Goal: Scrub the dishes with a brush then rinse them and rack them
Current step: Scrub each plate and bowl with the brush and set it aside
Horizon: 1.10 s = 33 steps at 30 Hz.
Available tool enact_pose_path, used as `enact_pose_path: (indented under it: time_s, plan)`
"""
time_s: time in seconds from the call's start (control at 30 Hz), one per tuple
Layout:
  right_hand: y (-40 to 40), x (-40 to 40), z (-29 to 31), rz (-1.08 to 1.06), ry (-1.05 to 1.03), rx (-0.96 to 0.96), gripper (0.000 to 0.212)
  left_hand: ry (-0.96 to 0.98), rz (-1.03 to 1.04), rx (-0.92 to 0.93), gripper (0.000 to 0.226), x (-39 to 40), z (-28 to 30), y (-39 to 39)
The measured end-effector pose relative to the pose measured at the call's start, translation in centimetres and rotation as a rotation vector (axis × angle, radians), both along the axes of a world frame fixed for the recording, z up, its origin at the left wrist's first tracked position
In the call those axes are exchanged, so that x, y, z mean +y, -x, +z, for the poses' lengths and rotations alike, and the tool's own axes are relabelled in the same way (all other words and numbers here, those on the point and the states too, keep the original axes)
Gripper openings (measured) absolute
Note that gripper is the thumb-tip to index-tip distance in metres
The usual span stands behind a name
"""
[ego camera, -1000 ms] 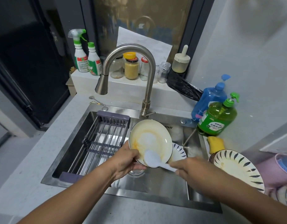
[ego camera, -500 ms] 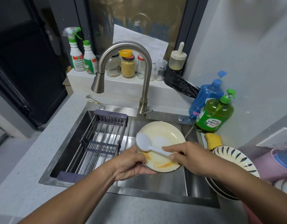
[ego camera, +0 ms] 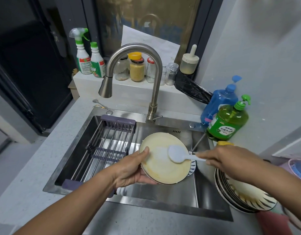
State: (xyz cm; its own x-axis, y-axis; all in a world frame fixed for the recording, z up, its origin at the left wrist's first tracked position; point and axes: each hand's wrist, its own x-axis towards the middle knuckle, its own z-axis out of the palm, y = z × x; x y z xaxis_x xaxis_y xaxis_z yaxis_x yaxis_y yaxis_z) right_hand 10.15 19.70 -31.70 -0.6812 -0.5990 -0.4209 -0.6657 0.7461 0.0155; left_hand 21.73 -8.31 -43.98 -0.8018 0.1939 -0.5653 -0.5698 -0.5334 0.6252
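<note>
Head view shows your left hand point(ego camera: 129, 168) grasping a round cream plate with a dark rim point(ego camera: 163, 165) above the stainless steel sink point(ego camera: 163, 195); your thumb lies over the plate's left rim and your fingers curl beneath it; the plate is tilted, its face turned up and toward you, with yellowish smears along its lower edge; your right hand point(ego camera: 221, 158) has its grip clenched on the handle of a white plastic dish brush point(ego camera: 178, 155); the brush's long axis runs nearly level, left to right, its oval head pointing left and resting on the plate's upper right part, its handle pointing right into your fingers; a second plate with a blue-striped rim point(ego camera: 193, 167) peeks out just behind the held plate's right edge; inside the sink's left half sits a grey wire drying rack with purple end bars point(ego camera: 104, 148), its rods running away from you; a brushed steel gooseneck tap point(ego camera: 137, 68) arches over the sink, its spout pointing down above the rack's far end; on the worktop to your right, a stack of cream plates with dark leaf-pattern rims point(ego camera: 244, 199) lies partly under your right forearm; a green bottle of dish liquid point(ego camera: 227, 122) stands at the sink's far right corner, touching a blue pump bottle point(ego camera: 221, 102) behind it.
</note>
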Motion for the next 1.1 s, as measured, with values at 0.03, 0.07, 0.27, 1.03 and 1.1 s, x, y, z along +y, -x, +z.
enact_pose_path:
  time_s: [0.03,0.07,0.27,1.03,1.1]
  plan:
    - [-0.3,-0.6,-0.3,0.009,0.043,-0.025,0.041,0.001,-0.023,0.01,0.06,0.3,0.2,0.0]
    - [-0.7,-1.3,-0.7,0.031,0.082,-0.043,0.04,0.013,-0.043,0.028,0.059,0.6,0.2,0.1]
    - [0.6,-1.1,-1.8,-0.022,0.131,0.03,0.036,0.032,-0.025,0.068,0.054,1.1,-0.3,0.0]
    - [-2.9,-2.3,-2.2,-0.115,0.278,-0.438,0.033,-0.058,0.066,0.045,0.074,0.9,-0.3,1.1]
    - [-2.3,-1.1,-1.2,-0.084,0.147,-0.372,0.034,0.082,0.095,0.044,0.062,0.3,-0.5,1.0]
